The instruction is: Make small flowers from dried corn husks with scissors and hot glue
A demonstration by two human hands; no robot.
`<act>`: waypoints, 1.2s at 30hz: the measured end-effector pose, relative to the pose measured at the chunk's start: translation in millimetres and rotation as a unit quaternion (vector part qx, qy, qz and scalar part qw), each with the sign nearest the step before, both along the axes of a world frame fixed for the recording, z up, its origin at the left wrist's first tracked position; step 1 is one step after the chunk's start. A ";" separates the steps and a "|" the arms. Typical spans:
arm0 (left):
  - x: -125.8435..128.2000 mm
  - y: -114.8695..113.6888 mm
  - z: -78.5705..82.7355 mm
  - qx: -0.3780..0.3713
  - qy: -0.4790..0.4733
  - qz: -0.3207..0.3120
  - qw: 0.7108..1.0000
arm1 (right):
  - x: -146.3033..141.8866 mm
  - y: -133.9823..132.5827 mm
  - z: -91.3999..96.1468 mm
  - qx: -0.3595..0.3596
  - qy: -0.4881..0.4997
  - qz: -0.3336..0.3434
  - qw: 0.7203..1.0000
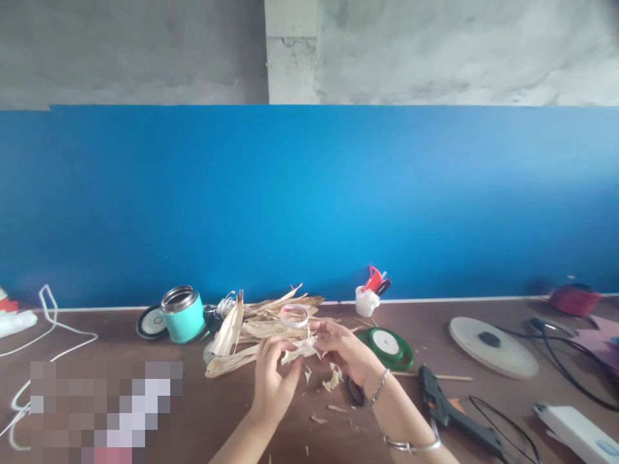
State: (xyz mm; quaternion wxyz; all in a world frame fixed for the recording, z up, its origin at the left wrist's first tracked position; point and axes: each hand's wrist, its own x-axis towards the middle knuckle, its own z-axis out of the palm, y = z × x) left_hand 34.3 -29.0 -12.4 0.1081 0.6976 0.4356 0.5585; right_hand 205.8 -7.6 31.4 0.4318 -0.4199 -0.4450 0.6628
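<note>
Between both hands is a pale piece of dried corn husk (303,351), low over the brown table. My left hand (275,377) grips its left side with thumb and fingers. On its right side, the fingers of my right hand (345,351) are closed on the same piece. Behind the hands lies a pile of long dried corn husks (235,332). A white tape roll (294,316) rests on that pile. Small husk scraps (333,379) are scattered near my right wrist. A dark ring-shaped handle (356,391) is partly hidden by the right wrist.
Left stands an open turquoise thermos (186,322) beside its lid (151,322). A white cup (366,301) holds red-handled scissors. To the right are a green ribbon spool (402,353), a glue gun (454,412), a pale disc (493,351), a white power strip (583,435) and black cables.
</note>
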 end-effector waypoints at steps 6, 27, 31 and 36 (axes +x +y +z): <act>-1.1 2.5 -2.3 -0.006 -0.021 0.017 1.000 | 4.7 6.6 -8.0 -0.028 0.069 0.022 0.997; -5.1 7.7 -4.5 -0.003 -0.030 0.009 1.000 | 9.2 7.1 -0.6 -0.069 0.188 0.029 0.979; -4.5 5.8 -3.2 -0.028 -0.038 -0.016 0.999 | 9.0 7.3 -2.2 -0.064 0.181 0.030 0.981; -3.2 5.5 -3.2 -0.049 -0.044 -0.013 0.998 | 9.5 8.7 -6.7 -0.053 0.191 0.046 0.979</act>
